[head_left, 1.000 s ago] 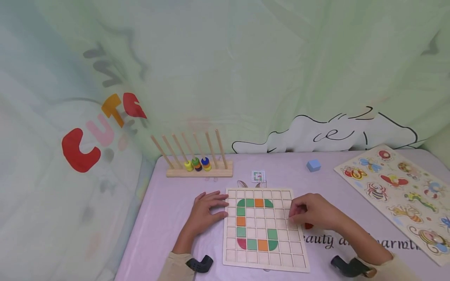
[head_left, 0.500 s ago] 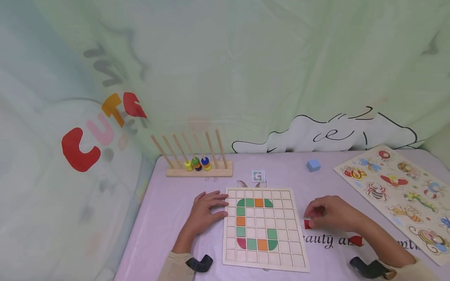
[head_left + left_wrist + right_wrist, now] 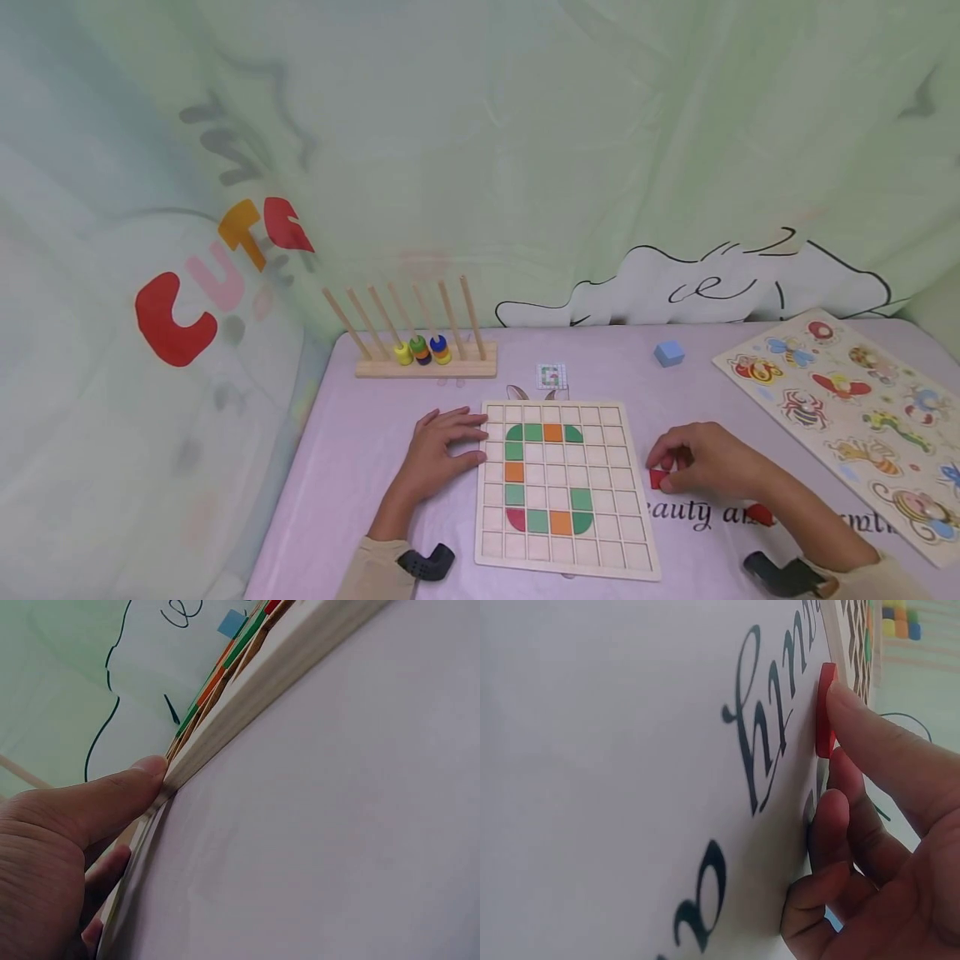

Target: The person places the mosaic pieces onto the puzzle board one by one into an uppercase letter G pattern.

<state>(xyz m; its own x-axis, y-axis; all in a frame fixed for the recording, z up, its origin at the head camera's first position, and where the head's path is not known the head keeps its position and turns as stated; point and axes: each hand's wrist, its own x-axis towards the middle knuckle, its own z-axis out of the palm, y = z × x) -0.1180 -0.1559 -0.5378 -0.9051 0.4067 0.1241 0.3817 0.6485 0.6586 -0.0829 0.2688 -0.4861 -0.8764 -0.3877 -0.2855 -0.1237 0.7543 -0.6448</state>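
In the head view a wooden grid board (image 3: 615,533) lies on the table, with green, orange and red tiles forming a broken ring. My left hand (image 3: 442,450) rests at its left edge, fingers extended; the left wrist view has the thumb (image 3: 142,776) against the board's side. Right of the board my right hand (image 3: 708,458) pinches a small red tile (image 3: 656,479), fingers curled. In the right wrist view the thumb presses on that red tile (image 3: 825,712), which stands close by the board's edge. Another red piece (image 3: 759,514) with a rounded edge lies near the right forearm.
Behind the board are a small pattern card (image 3: 552,376) and a peg rack (image 3: 480,367) with coloured rings. A blue block (image 3: 669,353) sits at the back. An insect puzzle board (image 3: 810,385) lies at the right.
My right hand has moved right, from over the board's right edge to the red tile beside it. The rounded red piece has come into view. My left hand has stayed put.
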